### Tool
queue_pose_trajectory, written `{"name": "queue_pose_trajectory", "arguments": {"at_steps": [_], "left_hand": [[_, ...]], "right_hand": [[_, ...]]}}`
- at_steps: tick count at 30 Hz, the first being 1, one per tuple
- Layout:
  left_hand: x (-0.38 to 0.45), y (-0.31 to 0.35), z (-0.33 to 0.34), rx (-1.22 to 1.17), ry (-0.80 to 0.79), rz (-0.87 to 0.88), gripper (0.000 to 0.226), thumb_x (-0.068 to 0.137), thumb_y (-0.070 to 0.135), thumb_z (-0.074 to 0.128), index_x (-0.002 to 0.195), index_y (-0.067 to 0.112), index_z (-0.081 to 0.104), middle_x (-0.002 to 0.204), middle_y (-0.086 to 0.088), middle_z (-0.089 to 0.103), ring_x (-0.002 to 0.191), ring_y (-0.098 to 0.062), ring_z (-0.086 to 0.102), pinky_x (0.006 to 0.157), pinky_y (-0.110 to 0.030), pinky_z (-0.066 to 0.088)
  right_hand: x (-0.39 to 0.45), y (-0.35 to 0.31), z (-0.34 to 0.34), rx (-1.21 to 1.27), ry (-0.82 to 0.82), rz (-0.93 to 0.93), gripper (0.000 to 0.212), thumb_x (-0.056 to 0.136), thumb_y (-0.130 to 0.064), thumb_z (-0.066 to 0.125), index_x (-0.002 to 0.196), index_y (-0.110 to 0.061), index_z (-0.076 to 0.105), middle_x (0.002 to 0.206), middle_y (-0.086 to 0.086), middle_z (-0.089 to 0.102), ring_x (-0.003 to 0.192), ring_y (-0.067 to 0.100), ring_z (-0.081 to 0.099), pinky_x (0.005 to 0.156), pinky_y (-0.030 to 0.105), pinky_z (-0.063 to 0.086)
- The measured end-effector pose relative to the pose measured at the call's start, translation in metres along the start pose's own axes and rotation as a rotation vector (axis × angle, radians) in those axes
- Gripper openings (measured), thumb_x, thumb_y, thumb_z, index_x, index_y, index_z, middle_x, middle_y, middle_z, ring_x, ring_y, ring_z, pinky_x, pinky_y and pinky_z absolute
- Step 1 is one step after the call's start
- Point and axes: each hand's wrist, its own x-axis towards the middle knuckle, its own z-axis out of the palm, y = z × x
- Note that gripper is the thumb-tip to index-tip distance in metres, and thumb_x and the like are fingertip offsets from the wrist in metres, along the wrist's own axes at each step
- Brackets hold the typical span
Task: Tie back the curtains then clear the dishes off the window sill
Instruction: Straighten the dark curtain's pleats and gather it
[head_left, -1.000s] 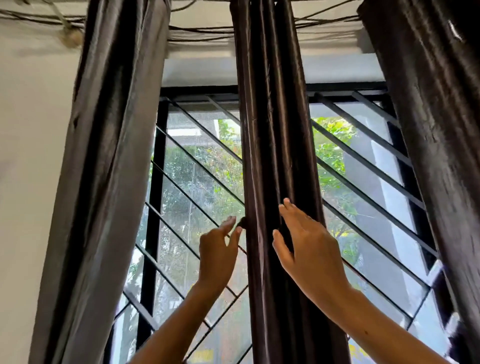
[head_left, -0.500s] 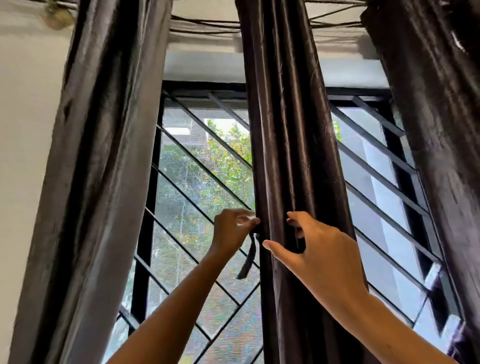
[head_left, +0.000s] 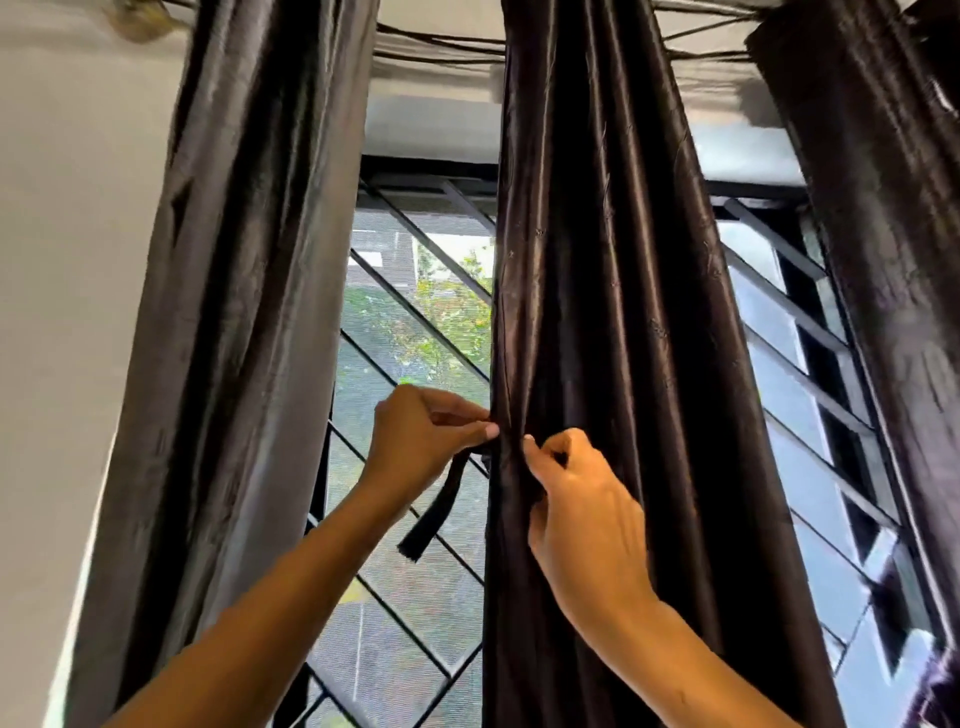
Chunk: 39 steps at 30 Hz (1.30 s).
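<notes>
Middle curtain (head_left: 613, 364) hangs bunched at window centre, between 2 others. Left hand (head_left: 421, 441) pinches dark tie strip (head_left: 436, 506) at curtain's left edge — loose end dangles. Right hand (head_left: 576, 499) pinches curtain fold just beside — fingers curled.

The middle curtain (head_left: 613, 322) is dark, satin-like cloth, glossy along its folds; the left curtain (head_left: 244, 312) has the same sheen. The tie strip (head_left: 436, 506) looks like matt woven fabric. The window grille (head_left: 415, 317) is dark painted metal.
</notes>
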Motion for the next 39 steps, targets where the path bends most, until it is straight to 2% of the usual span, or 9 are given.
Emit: {"name": "queue_pose_trajectory", "arguments": {"at_steps": [11,14,17,20,23,27,29,32,39], "left_hand": [[0.003,0.001,-0.014,0.16,0.082,0.014,0.018,0.065,0.015,0.086,0.078,0.01,0.075,0.074,-0.004,0.073,0.068,-0.007,0.069,0.069,-0.016,0.054],[0.009,-0.004,-0.018,0.136,0.058,-0.057,0.017,0.065,0.012,0.085,0.079,0.011,0.075,0.076,-0.004,0.073,0.072,-0.008,0.069,0.068,-0.014,0.051],[0.011,-0.009,-0.022,0.082,0.051,-0.12,0.015,0.066,0.009,0.084,0.075,0.013,0.074,0.077,-0.002,0.073,0.073,-0.009,0.068,0.068,-0.016,0.051],[0.013,-0.011,-0.021,0.089,0.041,-0.128,0.015,0.067,0.008,0.084,0.077,0.012,0.073,0.078,-0.003,0.072,0.075,-0.01,0.068,0.074,-0.018,0.051],[0.015,-0.014,-0.018,0.111,0.039,-0.11,0.016,0.067,0.007,0.083,0.081,0.009,0.074,0.078,-0.004,0.071,0.072,-0.009,0.067,0.071,-0.014,0.052],[0.013,-0.017,-0.008,0.195,0.106,-0.026,0.014,0.067,0.007,0.083,0.077,0.007,0.074,0.067,0.002,0.067,0.062,-0.001,0.063,0.058,-0.003,0.048],[0.01,-0.017,-0.001,0.21,0.141,0.012,0.013,0.067,0.008,0.083,0.075,0.011,0.073,0.063,0.009,0.063,0.059,0.003,0.061,0.062,-0.007,0.052],[0.004,-0.015,0.007,0.206,0.154,0.066,0.01,0.07,0.009,0.082,0.077,0.01,0.075,0.062,0.01,0.063,0.058,0.006,0.061,0.062,-0.005,0.05],[-0.004,-0.008,0.011,0.088,0.112,0.087,0.011,0.072,0.018,0.081,0.081,0.013,0.077,0.072,0.003,0.073,0.067,0.007,0.066,0.063,-0.003,0.047]], "right_hand": [[0.007,-0.021,0.017,0.221,-0.184,-0.045,0.042,0.093,-0.041,0.043,0.13,-0.025,0.057,0.114,-0.002,0.048,0.108,0.019,0.049,0.072,0.027,0.039],[0.02,0.001,0.024,0.153,-0.152,0.247,0.076,0.087,-0.072,0.027,0.144,-0.023,0.039,0.153,0.015,0.022,0.144,0.029,0.012,0.114,0.047,0.016],[0.032,0.017,0.03,0.18,-0.36,0.545,0.117,0.067,-0.082,0.033,0.15,-0.012,-0.012,0.157,0.02,-0.012,0.145,0.032,-0.011,0.115,0.052,0.0],[0.044,0.018,0.036,0.696,-0.416,0.712,0.124,0.07,-0.071,0.057,0.147,-0.012,-0.02,0.158,0.013,0.007,0.145,0.024,0.012,0.114,0.037,0.016],[0.051,0.014,0.043,1.063,-0.378,0.77,0.115,0.063,-0.057,0.078,0.149,-0.008,0.019,0.141,0.0,0.043,0.122,0.011,0.047,0.099,0.023,0.039],[0.041,0.015,0.053,0.737,-0.059,0.586,0.07,0.052,-0.051,0.085,0.108,-0.011,0.067,0.097,0.005,0.073,0.09,0.021,0.069,0.079,0.036,0.055],[0.032,0.002,0.034,0.393,0.023,0.433,0.036,0.078,-0.023,0.075,0.113,-0.021,0.068,0.093,0.007,0.073,0.088,0.028,0.067,0.07,0.031,0.049],[0.019,-0.009,0.02,0.044,-0.212,0.289,0.064,0.09,-0.006,0.048,0.143,-0.039,0.034,0.132,0.001,0.057,0.11,0.027,0.059,0.081,0.032,0.045],[0.007,-0.013,0.017,0.098,-0.378,0.13,0.069,0.09,-0.006,0.039,0.15,-0.033,0.016,0.16,-0.005,0.001,0.142,0.013,0.026,0.101,0.028,0.038]]}}
